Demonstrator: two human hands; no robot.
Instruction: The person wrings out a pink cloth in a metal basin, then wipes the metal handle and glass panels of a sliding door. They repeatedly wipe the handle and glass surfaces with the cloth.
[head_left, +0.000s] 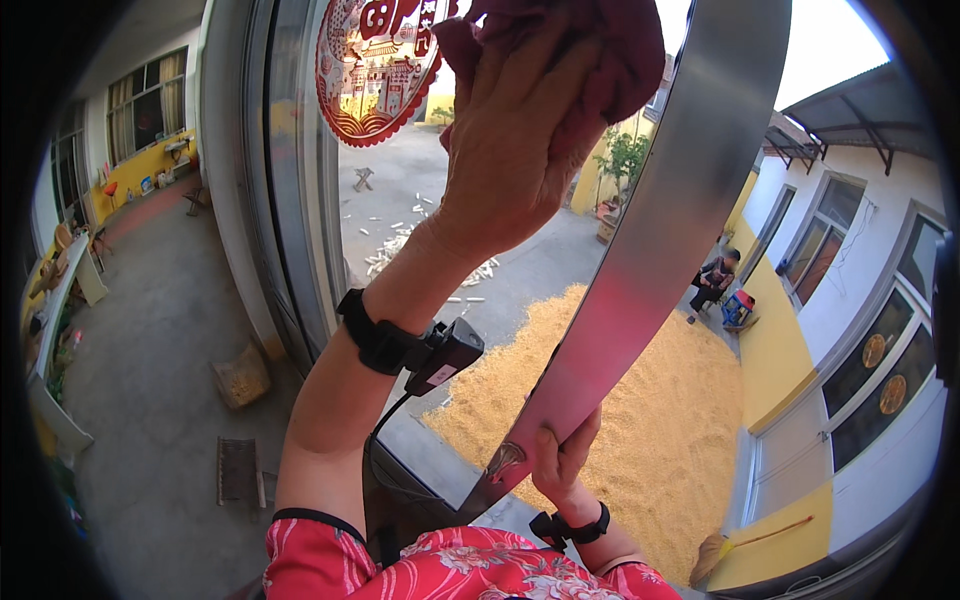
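My left hand (510, 150) presses a dark red cloth (630, 60) at the top of the view, fingers spread over it. The cloth appears to lie against a glass pane. Beside it on the left is a round red paper-cut decoration (381, 97) on the glass. A shiny metal frame (652, 247) of the window or door runs slantwise past the hand. Lower down, my right hand (564, 457) grips that frame's edge, thumb on the near face and fingers mostly hidden behind. Near the thumb sits a metal latch (505, 462).
Yellow corn kernels (652, 420) cover much of the courtyard, with pale cobs (390, 247) behind. A person (716, 279) sits by the right wall. To the left are a metal-framed jamb (289, 187), a woven scoop (241, 376) and a low stool (238, 472).
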